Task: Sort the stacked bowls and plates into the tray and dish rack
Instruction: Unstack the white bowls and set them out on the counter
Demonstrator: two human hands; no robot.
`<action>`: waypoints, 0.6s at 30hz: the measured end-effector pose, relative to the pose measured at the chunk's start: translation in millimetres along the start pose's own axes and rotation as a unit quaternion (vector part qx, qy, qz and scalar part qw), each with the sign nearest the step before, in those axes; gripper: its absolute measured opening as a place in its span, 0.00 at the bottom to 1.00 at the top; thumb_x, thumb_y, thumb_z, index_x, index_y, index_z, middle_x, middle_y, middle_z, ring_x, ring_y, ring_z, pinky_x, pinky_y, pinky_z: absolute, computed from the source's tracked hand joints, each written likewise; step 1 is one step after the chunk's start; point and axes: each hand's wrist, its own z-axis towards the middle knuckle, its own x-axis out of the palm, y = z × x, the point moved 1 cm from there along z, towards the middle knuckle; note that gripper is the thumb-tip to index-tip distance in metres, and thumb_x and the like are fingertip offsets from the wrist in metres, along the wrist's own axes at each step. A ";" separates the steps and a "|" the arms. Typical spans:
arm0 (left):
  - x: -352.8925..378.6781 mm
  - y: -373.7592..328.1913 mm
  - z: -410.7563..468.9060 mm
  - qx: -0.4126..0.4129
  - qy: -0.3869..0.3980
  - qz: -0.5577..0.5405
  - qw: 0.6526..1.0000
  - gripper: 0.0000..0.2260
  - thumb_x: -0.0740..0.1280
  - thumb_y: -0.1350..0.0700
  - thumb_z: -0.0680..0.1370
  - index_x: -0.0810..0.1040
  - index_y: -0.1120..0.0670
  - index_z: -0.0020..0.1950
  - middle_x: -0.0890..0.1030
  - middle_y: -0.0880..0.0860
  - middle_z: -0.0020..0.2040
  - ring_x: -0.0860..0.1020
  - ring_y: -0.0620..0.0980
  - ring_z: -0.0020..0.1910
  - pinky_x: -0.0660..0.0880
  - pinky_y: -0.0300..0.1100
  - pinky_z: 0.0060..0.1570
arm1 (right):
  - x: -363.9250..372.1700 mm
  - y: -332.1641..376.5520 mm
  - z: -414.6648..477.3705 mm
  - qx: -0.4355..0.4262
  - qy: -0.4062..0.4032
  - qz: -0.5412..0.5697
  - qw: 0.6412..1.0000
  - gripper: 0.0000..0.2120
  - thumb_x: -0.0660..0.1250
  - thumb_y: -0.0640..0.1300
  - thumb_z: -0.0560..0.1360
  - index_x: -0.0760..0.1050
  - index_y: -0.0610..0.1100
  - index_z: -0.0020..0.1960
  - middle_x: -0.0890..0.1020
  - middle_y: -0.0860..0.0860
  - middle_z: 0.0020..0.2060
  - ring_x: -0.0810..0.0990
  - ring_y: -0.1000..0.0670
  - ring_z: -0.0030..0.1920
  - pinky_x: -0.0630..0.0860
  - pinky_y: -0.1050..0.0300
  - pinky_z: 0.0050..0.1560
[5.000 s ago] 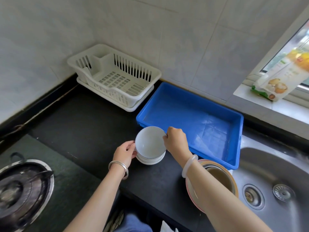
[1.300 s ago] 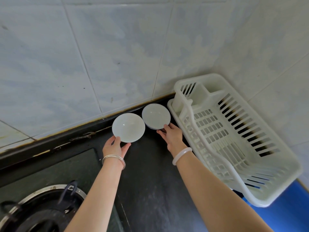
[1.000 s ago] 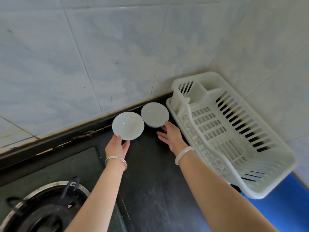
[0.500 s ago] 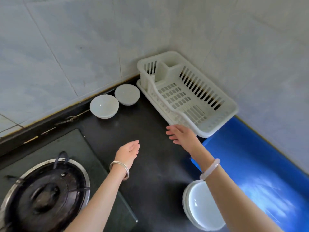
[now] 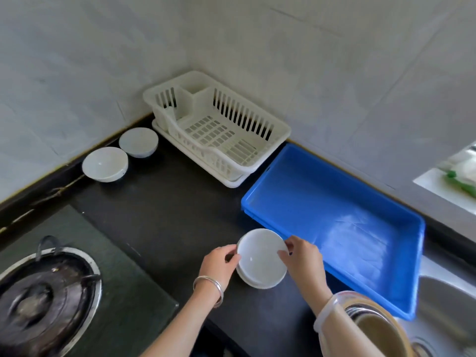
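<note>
Half a second earlier both hands were free above the desk [image 5: 167, 215]; now they had returned to the stack [image 5: 257, 284] of white dishes just beside the blue tray [image 5: 334, 222]. The left hand [image 5: 219, 264] and the right hand [image 5: 302, 261] held the top dish [image 5: 261, 256] at opposite rims, fingers curled on it. One bowl [image 5: 105, 164] and a second bowl [image 5: 138, 142] stood on the desk by the wall, beside the dish rack [image 5: 219, 130], not inside it. Probably the stack was being separated first, and the real sorting was not yet begun.
</note>
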 end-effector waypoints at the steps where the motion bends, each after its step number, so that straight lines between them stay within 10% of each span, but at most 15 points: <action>1: 1.5 0.2 -1.8 -0.005 -0.005 -0.004 1.000 0.15 0.65 0.53 0.76 0.76 0.51 0.63 0.80 0.49 0.56 0.80 0.49 0.49 0.76 0.44 0.56 | 0.6 0.9 -1.3 0.000 -0.010 -0.008 1.000 0.03 0.67 0.44 0.73 0.76 0.45 0.45 0.81 0.50 0.40 0.72 0.50 0.37 0.59 0.68 0.30; 18: 12.3 -2.7 -11.2 -0.043 -0.037 -0.064 0.996 0.15 0.64 0.54 0.77 0.75 0.51 0.64 0.78 0.50 0.56 0.80 0.47 0.44 0.80 0.46 0.50 | -24.3 -8.8 -11.7 -0.004 -0.048 0.022 0.999 0.07 0.58 0.43 0.77 0.72 0.44 0.53 0.78 0.45 0.36 0.75 0.41 0.37 0.71 0.54 0.38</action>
